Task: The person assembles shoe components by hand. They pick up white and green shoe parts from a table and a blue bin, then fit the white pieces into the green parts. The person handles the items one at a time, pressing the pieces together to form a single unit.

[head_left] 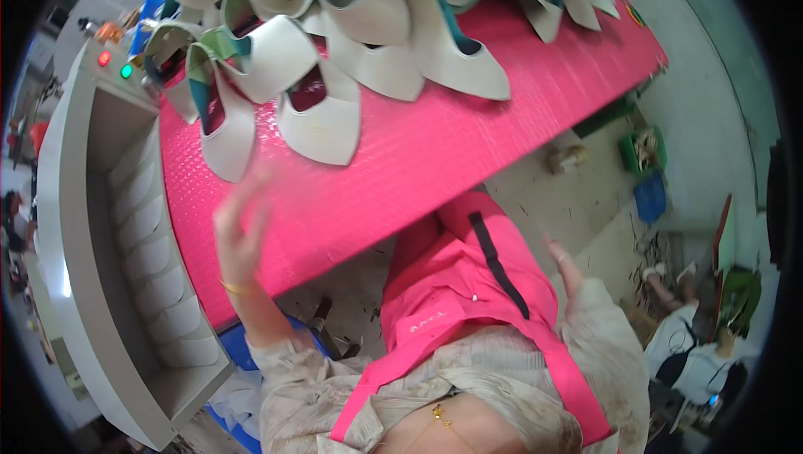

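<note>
My left hand [241, 224] is raised over the near left part of the pink-covered table [401, 178]. Motion blurs its fingers, but they look spread, with nothing in them. Just beyond the fingertips lies a white pointed shoe upper [227, 148], and beside it another white shoe upper [322, 132]. Behind these, several more white uppers with teal and green linings are heaped, such as the long pointed shoe upper [468, 65] on the right. My right hand [566, 266] hangs beside my pink apron [468, 278], away from the table; its fingers are mostly hidden or smeared.
Along the table's left edge stands a grey machine housing [67, 228] with a row of pale flaps [155, 261] and red and green lights. A blue bin [242, 349] is below. On the right floor are a green crate [642, 151] and a seated person [690, 362].
</note>
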The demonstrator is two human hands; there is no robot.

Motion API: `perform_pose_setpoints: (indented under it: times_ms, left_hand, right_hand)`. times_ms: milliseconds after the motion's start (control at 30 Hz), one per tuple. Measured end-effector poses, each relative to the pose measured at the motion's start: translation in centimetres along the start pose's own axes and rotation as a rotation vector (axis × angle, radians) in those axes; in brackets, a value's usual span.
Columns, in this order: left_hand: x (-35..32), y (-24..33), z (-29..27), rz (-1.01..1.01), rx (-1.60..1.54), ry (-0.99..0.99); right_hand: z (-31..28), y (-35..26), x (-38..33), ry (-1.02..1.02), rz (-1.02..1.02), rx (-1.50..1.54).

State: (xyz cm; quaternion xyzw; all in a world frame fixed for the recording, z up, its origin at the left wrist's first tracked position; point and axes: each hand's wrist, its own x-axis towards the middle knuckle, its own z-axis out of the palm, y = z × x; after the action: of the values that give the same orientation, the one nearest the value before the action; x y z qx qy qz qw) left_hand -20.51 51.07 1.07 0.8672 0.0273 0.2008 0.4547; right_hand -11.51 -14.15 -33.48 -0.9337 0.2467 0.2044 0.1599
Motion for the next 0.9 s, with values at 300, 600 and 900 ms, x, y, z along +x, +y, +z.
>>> perform_pose_setpoints:
  times_ms: [300, 600, 900]
  left_hand:
    - [-17.0, 6.1, 14.4, -0.385, -0.151, -0.285]
    - [-38.3, -10.4, 25.2, -1.277, -0.119, 0.496]
    - [-38.5, -11.6, 31.9, -1.532, 0.009, 0.317]
  right_hand:
    - [3.7, -9.0, 1.7, -0.567, -0.431, 0.303]
    - [4.7, 0.5, 0.6, -0.650, -0.339, 0.164]
    - [2.4, 8.0, -1.5, -0.745, -0.162, 0.069]
